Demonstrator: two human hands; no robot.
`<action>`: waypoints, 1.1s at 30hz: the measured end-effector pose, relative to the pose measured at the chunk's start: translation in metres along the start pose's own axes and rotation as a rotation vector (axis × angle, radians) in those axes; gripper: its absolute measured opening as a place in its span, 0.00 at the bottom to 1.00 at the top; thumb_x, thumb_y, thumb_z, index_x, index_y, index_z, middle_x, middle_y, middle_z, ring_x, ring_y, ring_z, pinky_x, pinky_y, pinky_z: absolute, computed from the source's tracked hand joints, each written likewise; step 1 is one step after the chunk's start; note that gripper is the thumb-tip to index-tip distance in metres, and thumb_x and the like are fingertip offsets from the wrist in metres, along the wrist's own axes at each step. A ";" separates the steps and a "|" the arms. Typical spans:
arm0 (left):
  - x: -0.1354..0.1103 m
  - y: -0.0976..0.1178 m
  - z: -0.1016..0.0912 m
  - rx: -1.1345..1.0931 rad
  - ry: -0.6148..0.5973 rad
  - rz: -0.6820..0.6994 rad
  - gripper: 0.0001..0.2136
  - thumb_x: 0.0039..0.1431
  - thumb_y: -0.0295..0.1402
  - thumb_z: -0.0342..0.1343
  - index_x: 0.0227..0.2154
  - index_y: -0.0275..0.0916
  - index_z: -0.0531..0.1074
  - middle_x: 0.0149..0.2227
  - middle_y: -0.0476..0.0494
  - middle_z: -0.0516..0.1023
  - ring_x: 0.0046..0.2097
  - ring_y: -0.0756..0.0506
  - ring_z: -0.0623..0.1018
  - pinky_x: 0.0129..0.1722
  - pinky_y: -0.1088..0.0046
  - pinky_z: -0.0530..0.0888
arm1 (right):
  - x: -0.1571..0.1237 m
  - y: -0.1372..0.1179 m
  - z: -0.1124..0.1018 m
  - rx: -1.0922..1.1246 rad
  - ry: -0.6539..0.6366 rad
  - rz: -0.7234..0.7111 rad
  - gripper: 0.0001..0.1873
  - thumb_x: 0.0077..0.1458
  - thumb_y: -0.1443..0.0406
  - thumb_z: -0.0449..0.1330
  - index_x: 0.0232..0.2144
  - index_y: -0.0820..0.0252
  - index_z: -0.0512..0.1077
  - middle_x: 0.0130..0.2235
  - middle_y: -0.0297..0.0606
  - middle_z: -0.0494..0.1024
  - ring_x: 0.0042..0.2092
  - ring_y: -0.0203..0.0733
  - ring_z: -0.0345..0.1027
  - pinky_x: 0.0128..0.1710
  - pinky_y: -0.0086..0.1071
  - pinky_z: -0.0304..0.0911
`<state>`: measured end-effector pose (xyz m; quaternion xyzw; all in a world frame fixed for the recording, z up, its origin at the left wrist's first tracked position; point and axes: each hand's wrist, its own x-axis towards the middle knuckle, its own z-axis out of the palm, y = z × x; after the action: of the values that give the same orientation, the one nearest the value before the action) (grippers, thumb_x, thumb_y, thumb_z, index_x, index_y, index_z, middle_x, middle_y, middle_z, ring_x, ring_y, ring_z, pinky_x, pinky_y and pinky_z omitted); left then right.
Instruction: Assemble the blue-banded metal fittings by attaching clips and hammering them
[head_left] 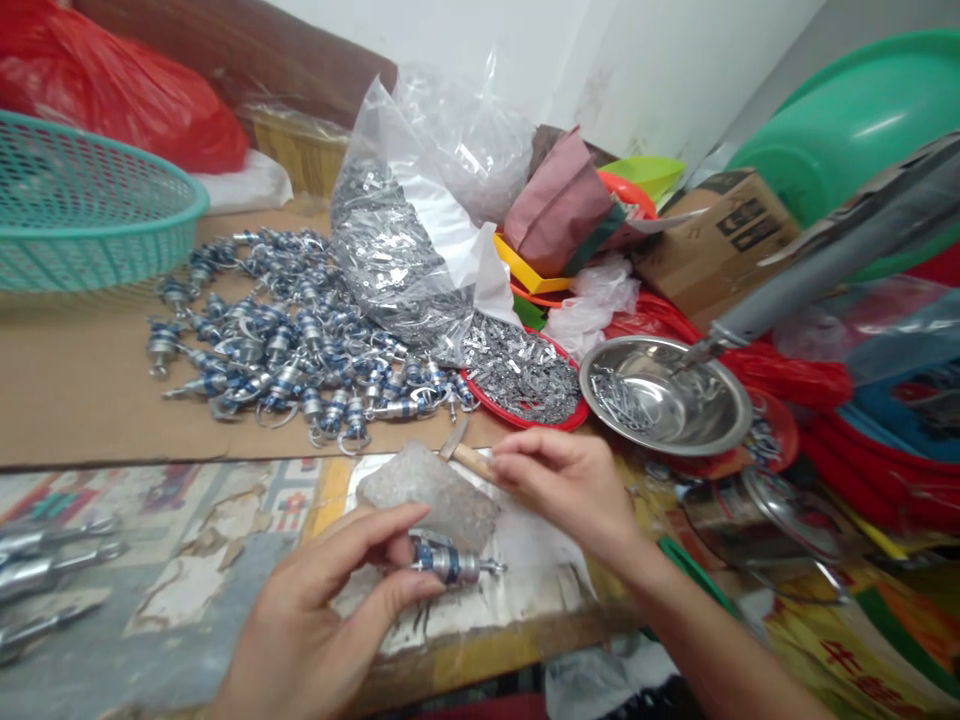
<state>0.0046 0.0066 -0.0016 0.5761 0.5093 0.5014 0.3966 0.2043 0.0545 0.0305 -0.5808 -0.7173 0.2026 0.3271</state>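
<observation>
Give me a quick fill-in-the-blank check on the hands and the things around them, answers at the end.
1. The left hand holds a metal part coloured silver and ____.
2. The tool near the right hand has a handle that looks made of ____.
3. Small flat metal pieces lie heaped in a round tray coloured ____.
4. In the picture, the shiny metal bowl is to the ____ of that tray.

Missing words: blue; wood; red; right.

Smudged white wall (645,60) behind a worn table (172,650) with flat cardboard (82,390).
</observation>
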 end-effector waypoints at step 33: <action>-0.001 0.007 -0.017 0.160 -0.106 0.094 0.05 0.48 0.34 0.59 0.26 0.51 0.80 0.32 0.51 0.83 0.35 0.45 0.80 0.38 0.79 0.75 | -0.050 -0.022 0.018 -0.132 0.043 -0.966 0.14 0.58 0.73 0.47 0.37 0.72 0.73 0.37 0.47 0.78 0.44 0.44 0.71 0.40 0.33 0.71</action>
<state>-0.0109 0.0038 0.0086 0.6550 0.4985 0.4459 0.3517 0.1820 0.0021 0.0210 -0.2054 -0.9092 -0.0304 0.3609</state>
